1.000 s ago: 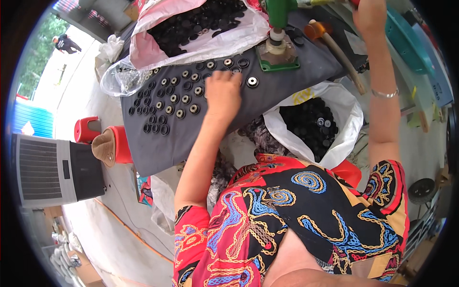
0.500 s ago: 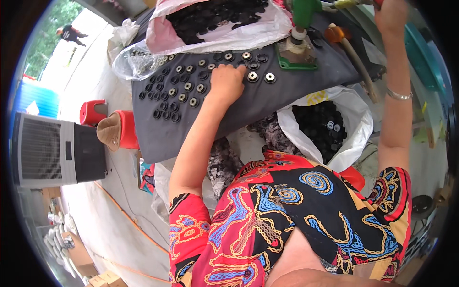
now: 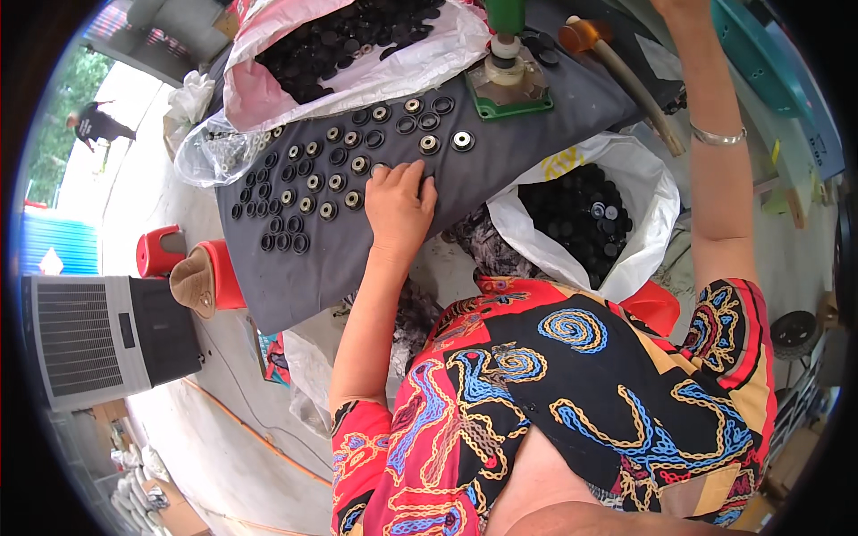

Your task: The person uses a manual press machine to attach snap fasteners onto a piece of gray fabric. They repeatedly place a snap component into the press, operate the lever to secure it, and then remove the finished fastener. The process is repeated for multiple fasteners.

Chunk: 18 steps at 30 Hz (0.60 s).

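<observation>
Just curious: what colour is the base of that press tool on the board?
Green base, best seen in the head view.

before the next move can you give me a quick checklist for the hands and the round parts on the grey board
1. Left hand on the grey board beside the round black parts: ok.
2. Parts laid in rows, none stacked: ok.
3. Green-based press upright on the board: ok.
4. Right hand position: cannot tell, it leaves the picture at the top edge; only the right forearm shows.
5. White bag of black parts open beside the board: ok.
</observation>
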Motion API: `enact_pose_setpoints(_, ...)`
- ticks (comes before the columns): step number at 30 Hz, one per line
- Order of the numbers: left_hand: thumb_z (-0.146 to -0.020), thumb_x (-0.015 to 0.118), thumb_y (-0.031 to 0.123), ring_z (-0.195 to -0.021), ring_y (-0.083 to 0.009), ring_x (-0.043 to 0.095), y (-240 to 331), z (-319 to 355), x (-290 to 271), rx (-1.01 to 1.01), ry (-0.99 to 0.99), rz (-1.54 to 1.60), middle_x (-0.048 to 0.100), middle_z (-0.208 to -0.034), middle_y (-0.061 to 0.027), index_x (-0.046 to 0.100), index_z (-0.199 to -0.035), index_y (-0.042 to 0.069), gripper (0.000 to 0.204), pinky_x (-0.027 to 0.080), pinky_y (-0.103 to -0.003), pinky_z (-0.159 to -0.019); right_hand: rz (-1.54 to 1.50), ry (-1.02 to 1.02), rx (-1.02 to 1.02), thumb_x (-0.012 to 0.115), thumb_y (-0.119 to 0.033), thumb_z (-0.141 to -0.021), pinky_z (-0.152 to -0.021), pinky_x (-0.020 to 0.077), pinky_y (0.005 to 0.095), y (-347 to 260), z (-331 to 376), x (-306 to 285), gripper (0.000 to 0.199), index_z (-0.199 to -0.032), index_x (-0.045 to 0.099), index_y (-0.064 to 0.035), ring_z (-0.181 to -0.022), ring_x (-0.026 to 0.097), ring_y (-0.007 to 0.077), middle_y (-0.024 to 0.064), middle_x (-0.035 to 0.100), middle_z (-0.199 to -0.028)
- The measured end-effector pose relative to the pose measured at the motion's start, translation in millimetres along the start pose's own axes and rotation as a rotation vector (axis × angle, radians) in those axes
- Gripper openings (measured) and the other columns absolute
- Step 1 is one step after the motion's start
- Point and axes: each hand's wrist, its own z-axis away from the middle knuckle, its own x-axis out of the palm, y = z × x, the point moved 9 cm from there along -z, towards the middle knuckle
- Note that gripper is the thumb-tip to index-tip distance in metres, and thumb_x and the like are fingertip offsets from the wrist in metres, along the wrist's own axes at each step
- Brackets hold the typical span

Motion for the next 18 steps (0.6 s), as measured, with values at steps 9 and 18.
enact_pose_setpoints(9,-0.076,0.073,0.010,-0.087,-0.0284,0.063,-31,-17,25,-0.346,0.067,0.222,0.073,-0.100,-0.0079,0.073,-0.103,0.006,0.027,0.052,-0.038,-0.080,0.025,0.008,-0.034,0.045,-0.026,-0.097,-0.056,0.0484,0.0314,-4,-1,2,0.030,-0.077,0.054,-0.0053,-0.053,0.055,0.0175,0.0076,0.053,-0.060)
enact_pose_setpoints(18,-0.075,0.075,0.013,-0.081,-0.0271,0.061,-20,-20,30,-0.234,0.036,0.027,0.071,-0.089,-0.0058,0.074,-0.097,0.008,0.023,0.051,-0.038,-0.074,0.043,0.000,-0.078,0.043,-0.025,-0.097,-0.057,0.0491,0.0309,-8,2,3,0.031,-0.077,0.054,-0.0042,-0.054,0.055,0.0170,0.0078,0.052,-0.061)
